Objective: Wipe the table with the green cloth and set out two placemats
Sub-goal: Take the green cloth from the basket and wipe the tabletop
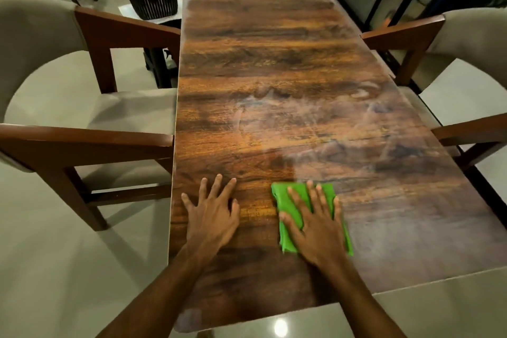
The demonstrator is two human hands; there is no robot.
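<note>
At lower centre the right hand [315, 230] pressed straight, spread fingers [312, 196] on the green cloth [300, 193], its long axis pointing up the frame, while the left hand [211, 217] lay flat on the surface [274, 63] to its left.

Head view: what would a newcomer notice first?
The bright green cloth, pressed flat under the right hand at the near end of the table. The left hand lies flat on bare wood beside it. Hazy streaks cloud the dark wood's middle and right.
</note>
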